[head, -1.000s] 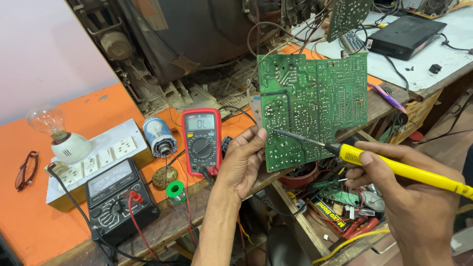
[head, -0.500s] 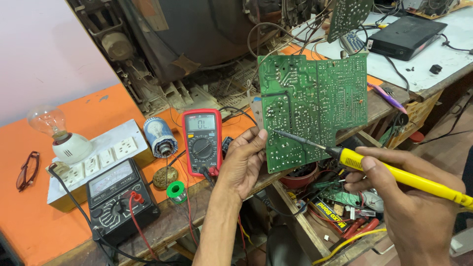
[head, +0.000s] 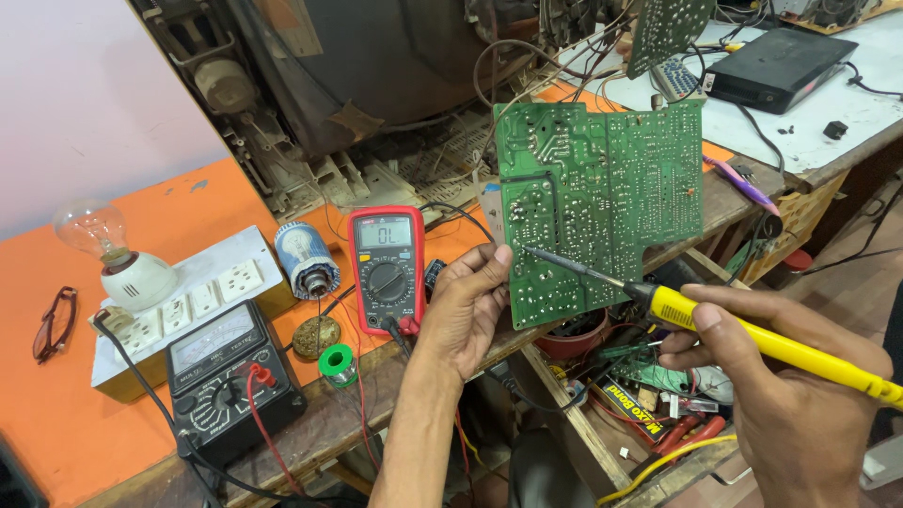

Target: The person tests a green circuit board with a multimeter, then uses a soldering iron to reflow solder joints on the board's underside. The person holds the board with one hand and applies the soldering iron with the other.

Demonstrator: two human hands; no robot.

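Left hand (head: 467, 306) fingers pinch the upright board (head: 602, 202) by its lower left edge, right hand (head: 790, 400) grips the iron (head: 752, 339) (tip on solder side), above the cluttered orange surface (head: 56, 414).

Left hand (head: 466, 301) holding green circuit board (head: 602, 202), right hand (head: 800, 404) touching yellow soldering iron (head: 752, 334) to it

Both arms are bare, with no sleeve showing anywhere up to the frame edge. The left hand (head: 467, 306) wears no glove, ring or watch, and its forearm is slim and uncovered. The right hand (head: 785, 400) is likewise ungloved, with short, plain fingernails.
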